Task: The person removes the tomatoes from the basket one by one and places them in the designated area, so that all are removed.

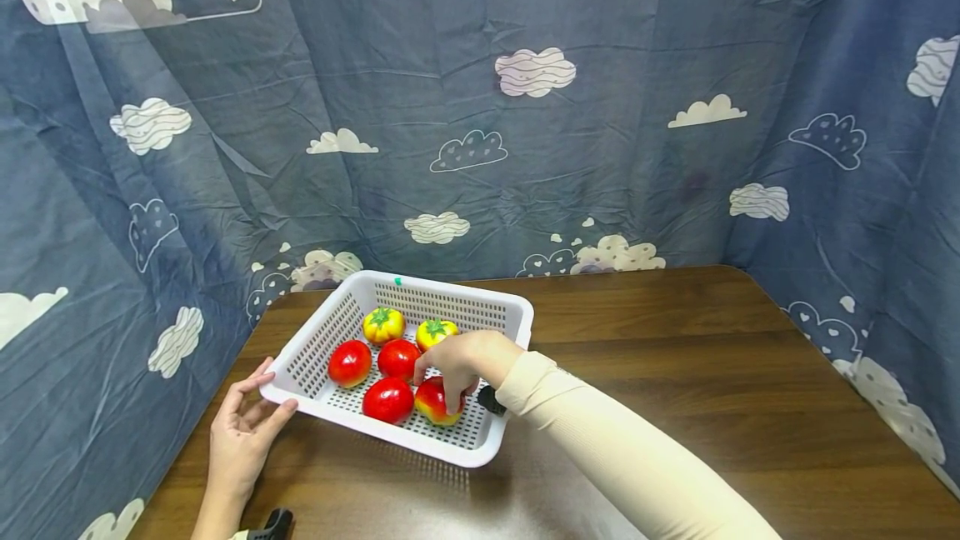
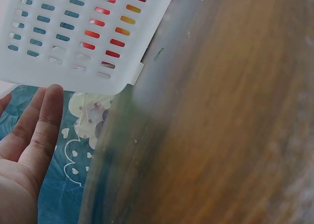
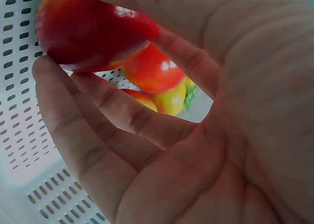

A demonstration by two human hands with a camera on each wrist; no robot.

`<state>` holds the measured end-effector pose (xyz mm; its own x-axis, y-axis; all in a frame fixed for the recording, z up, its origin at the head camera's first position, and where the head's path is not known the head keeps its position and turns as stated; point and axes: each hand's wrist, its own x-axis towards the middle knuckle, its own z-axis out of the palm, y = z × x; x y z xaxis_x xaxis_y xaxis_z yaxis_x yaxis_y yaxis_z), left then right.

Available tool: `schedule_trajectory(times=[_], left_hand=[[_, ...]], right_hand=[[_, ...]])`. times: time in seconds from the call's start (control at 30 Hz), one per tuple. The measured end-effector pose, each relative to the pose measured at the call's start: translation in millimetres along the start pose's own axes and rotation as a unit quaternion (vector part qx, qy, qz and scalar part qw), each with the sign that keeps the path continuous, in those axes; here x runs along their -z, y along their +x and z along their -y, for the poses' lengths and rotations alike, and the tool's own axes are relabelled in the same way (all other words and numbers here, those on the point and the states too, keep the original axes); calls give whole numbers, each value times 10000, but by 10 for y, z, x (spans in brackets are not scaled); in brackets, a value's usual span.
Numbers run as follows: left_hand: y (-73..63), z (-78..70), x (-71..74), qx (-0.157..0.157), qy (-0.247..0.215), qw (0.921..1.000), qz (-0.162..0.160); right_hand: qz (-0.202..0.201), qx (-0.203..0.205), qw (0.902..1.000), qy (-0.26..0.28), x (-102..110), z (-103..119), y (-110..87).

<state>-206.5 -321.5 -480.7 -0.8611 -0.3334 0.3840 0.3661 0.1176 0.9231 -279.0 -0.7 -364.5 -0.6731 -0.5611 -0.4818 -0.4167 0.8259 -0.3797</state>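
Note:
A white perforated plastic basket (image 1: pixel 420 436) stands on the wooden table with several glossy fruits in it. At its near left corner my left hand (image 1: pixel 242 432) grips the rim, thumb at the front and fingers along the left side. In the left wrist view the fingertips of the left hand (image 2: pixel 29 145) touch the basket's outer wall (image 2: pixel 59 79). My right hand (image 1: pixel 461 361) reaches into the basket and holds a red-and-yellow fruit (image 1: pixel 435 402). The right wrist view shows the thumb and fingers of the right hand (image 3: pixel 162 145) around this fruit (image 3: pixel 88 35).
Red fruits (image 1: pixel 350 363) lie left of the right hand. Two yellow fruits (image 1: pixel 383 325) with green leafy tops sit at the basket's back. The brown table (image 1: pixel 652 357) extends to the right. A blue cloud-patterned curtain (image 1: pixel 600 173) hangs behind the table and at both sides.

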Motion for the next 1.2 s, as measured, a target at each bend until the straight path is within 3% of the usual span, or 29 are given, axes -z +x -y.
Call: schedule_trajectory(times=[0.37,0.47,0.6,0.8,1.2], left_hand=[[-5,-3,-15,-11,33,10000,-12],[-13,-1,-18,11,14,10000,17],[-27,-4,-8,66,-37,10000,48],[-46,-15,12,69,19,9999,77],[-41,-37,-6,-14,126,9999,44]], right_hand=[[-63,-38,9997,-245,-44,53,-19],[-48,-69,10000,30,-35,36,-38],[-94,83,9995,296,19,-14,-64],[-373,371,9986,19,129,-121,-106],[-670,700,9908,940,280,-389,-266]])
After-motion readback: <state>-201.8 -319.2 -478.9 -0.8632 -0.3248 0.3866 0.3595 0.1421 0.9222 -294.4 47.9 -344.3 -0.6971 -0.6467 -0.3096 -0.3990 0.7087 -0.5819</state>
